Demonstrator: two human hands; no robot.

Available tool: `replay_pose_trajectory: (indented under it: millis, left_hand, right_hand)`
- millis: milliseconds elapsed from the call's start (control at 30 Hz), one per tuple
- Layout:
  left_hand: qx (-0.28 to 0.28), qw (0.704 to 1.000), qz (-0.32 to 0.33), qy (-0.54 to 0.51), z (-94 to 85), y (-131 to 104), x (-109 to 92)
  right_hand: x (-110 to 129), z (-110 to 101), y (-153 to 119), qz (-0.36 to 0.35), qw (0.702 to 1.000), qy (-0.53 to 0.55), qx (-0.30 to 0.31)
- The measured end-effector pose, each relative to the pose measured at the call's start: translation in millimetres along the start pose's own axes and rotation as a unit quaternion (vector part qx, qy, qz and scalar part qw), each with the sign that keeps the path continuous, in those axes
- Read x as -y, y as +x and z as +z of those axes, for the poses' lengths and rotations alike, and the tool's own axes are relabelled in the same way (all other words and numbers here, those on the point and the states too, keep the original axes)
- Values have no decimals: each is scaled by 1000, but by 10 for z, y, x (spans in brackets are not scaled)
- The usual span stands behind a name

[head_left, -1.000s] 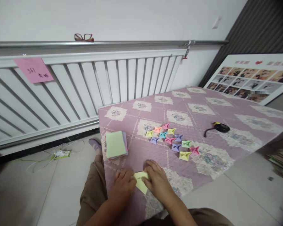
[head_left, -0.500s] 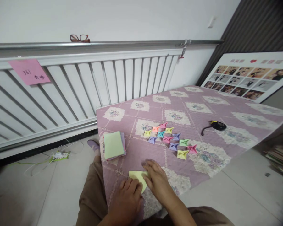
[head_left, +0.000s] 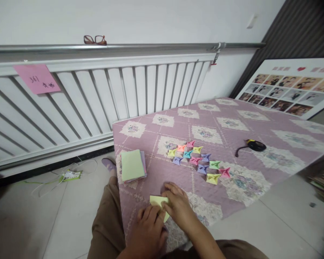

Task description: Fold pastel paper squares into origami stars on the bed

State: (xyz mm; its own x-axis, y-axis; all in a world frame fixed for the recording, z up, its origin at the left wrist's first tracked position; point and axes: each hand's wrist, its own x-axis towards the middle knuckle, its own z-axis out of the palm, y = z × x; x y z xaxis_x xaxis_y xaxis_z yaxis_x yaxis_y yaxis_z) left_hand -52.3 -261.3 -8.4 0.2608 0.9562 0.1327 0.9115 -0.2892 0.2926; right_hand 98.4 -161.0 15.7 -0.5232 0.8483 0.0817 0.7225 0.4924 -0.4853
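A sheet of yellow paper (head_left: 158, 200), partly folded, lies at the near part of the counter (head_left: 153, 172), between the two hands. The right hand (head_left: 178, 205) has its grip clamped on the paper's right end, thumb on top. The left hand (head_left: 148, 226) lays its fingertips over the paper's near left part; whether its grip is pinched together there, I cannot tell. The counter is covered by a purple flowered cloth and carries everything close by: a stack of paper (head_left: 132, 165), pale green on top with purple and pink edges below, beyond the left hand; twelve small folded paper pieces (head_left: 195, 160) in pink, orange, yellow, teal, purple and green, grouped beyond the right hand; and, farther right, a black and yellow object (head_left: 255, 145) with a strap. A photo board (head_left: 286, 84) holds three rows of pictures behind them.
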Motion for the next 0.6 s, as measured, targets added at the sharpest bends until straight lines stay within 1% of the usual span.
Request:
replay_pose_trajectory:
  millis: [167,367,467,600]
  left_hand:
    - [-6,1000,-17,-20,-9,60,27]
    - [-8,1000,-27,-9,-18,75,34]
    - [-7,999,-31,-7,5,95,66]
    - [-20,999,-26,-5,57,161,142]
  right_hand:
    - [-92,88,-7,-42,999,-1,-29]
    - [-160,150,-23,-77,995,1,-66]
    - [-152,136,-35,-79,994,7,-74]
    - [-127,105,-43,-61,996,22,-66]
